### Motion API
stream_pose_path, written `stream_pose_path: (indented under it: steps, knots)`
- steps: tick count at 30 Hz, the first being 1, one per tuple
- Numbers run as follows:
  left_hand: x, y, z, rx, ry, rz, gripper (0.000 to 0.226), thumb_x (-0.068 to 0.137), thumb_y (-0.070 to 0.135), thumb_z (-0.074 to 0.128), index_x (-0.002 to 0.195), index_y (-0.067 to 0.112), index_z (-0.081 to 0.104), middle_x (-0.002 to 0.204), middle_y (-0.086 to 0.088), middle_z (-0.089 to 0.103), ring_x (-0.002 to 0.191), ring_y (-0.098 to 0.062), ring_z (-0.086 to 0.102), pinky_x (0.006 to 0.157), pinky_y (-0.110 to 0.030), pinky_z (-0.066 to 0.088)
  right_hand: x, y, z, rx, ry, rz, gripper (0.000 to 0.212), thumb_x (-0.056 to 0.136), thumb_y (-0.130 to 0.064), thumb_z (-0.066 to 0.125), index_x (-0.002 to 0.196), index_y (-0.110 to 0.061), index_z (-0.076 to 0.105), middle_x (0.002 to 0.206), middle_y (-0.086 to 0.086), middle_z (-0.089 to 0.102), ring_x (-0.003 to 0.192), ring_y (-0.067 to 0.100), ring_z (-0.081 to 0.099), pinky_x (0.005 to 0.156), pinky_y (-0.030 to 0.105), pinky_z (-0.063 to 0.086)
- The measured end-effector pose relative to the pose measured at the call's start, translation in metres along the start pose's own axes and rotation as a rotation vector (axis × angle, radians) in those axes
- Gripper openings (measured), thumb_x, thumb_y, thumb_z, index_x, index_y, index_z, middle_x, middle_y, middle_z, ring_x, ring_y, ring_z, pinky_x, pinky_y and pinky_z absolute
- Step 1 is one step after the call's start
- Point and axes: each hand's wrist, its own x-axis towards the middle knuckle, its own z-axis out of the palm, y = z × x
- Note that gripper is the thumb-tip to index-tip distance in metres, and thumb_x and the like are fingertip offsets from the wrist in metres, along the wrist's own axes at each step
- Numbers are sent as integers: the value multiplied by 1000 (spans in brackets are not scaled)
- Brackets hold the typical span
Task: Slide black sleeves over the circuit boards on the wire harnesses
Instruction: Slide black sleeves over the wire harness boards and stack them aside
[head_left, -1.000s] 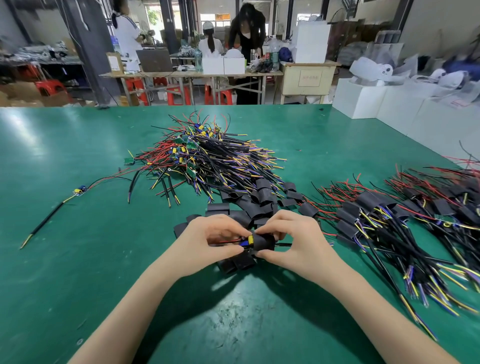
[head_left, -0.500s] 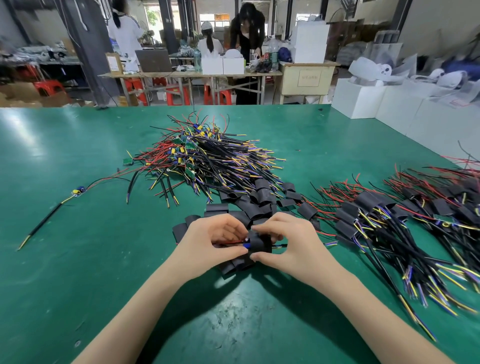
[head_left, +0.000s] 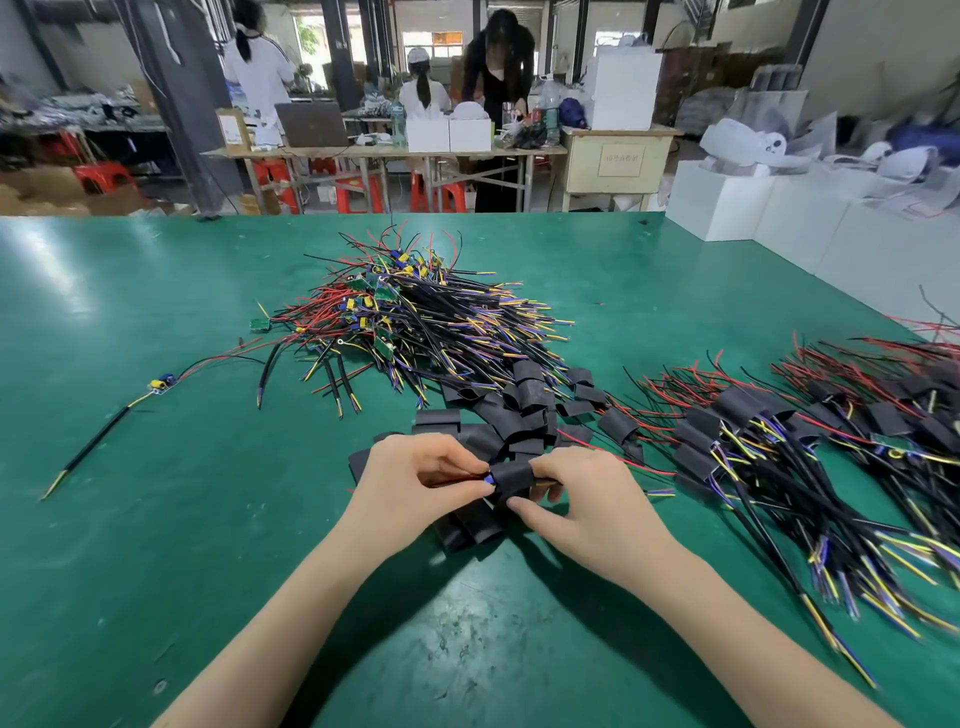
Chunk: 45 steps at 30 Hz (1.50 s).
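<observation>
Sleeve creeps further over the board, only its blue tip showing beside the left hand, which pinches the wires; right hand pinches the sleeve. Best push straight, keeping the wires taut.

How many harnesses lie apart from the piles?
1: a lone harness on the green table, left of the unsleeved pile. Others may be hidden in the heaps.

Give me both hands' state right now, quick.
Left hand: closed, pinching the wire harness by its red wires.
Right hand: closed, gripping the black sleeve over the board.
</observation>
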Motion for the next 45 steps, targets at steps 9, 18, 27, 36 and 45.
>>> stream_pose_path:
  steps: [9,18,27,36,45]
  knots:
    - [1,1,-3,-88,-17,16,15,74,2,80,83,12,76,83,-1,77,78,-11,73,74,-14,52,1,9,-4,44,-24,9,35,88,-43,61,73,-11,62,68,0,61,67,19,54,70,39,46]
    - [1,0,-3,-118,-74,-13,15,76,3,80,82,17,76,82,-4,77,76,-11,72,73,-17,53,3,6,-6,306,68,-62,32,79,-25,78,110,-21,73,97,-6,69,79,-6,56,75,6,40]
    - [2,1,-2,-104,-103,-13,16,77,3,79,81,17,75,82,-4,76,74,-11,71,71,-17,53,4,9,-5,413,99,12,25,74,-20,82,97,-25,77,84,-14,68,73,1,58,68,8,41]
    - [3,-2,1,-83,-52,3,15,76,0,79,82,13,73,81,-3,76,74,-10,71,73,-16,53,3,8,0,422,164,68,35,70,-25,85,103,-20,76,89,-10,71,77,3,64,75,18,51]
    - [4,-2,-3,-84,-19,18,15,76,-2,78,83,11,72,83,-4,76,78,-12,72,75,-16,52,-1,6,-3,310,151,16,27,75,-16,79,102,-17,76,86,-9,74,78,0,65,79,17,49]
